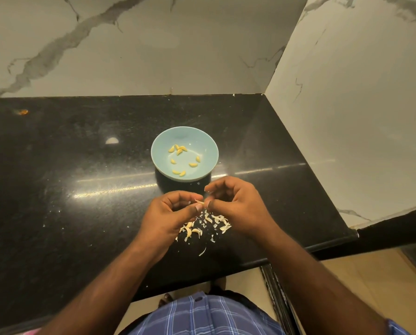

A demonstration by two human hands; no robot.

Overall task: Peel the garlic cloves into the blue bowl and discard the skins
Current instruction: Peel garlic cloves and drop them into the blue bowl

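Near the front edge of the black worktop (81, 189), both hands meet over a scatter of garlic skins (205, 226). Left hand (170, 213) and right hand (233, 204) each pinch the same garlic clove (200, 202) between curled fingertips. Just behind them, toward the back edge, the blue bowl (158, 141) holds several peeled cloves (181, 160).

Black countertop (81, 189) (glossy), marble walls (153, 44).

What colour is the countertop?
Black, glossy and finely speckled: the countertop shows best in the head view.
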